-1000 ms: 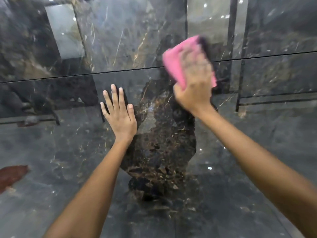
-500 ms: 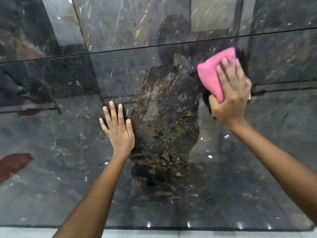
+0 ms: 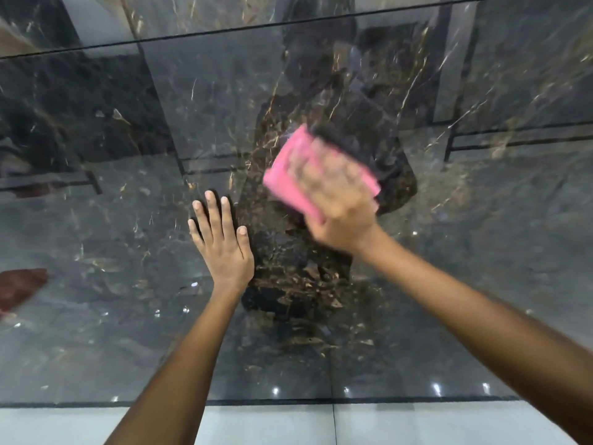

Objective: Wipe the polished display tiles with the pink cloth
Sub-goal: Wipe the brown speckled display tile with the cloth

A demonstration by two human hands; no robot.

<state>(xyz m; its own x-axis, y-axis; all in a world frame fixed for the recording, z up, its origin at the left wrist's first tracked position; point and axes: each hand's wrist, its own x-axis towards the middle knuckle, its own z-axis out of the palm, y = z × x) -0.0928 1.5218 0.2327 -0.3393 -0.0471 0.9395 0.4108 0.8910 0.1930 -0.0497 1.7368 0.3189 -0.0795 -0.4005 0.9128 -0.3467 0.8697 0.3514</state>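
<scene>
A dark polished marble-look display tile (image 3: 106, 342) with gold veins fills the head view and stands upright in front of me. My right hand (image 3: 341, 208) presses a folded pink cloth (image 3: 287, 179) flat against the tile just right of centre; both are motion-blurred, and my fingers lie spread over the cloth. My left hand (image 3: 224, 248) rests flat on the tile with straight fingers, just left of and below the cloth, holding nothing. A dark reflection of a person shows on the glossy surface behind my hands.
A thin black joint runs across the top, with another dark tile (image 3: 208, 14) above it. The wiped tile's lower edge meets a pale grey floor strip (image 3: 256, 423) at the bottom. A reddish reflection (image 3: 19, 284) shows at the left edge.
My right hand has swept the pink cloth down and to the left, toward my left hand. The view has tilted downward, showing the tile's bottom edge. My left hand stays flat on the tile.
</scene>
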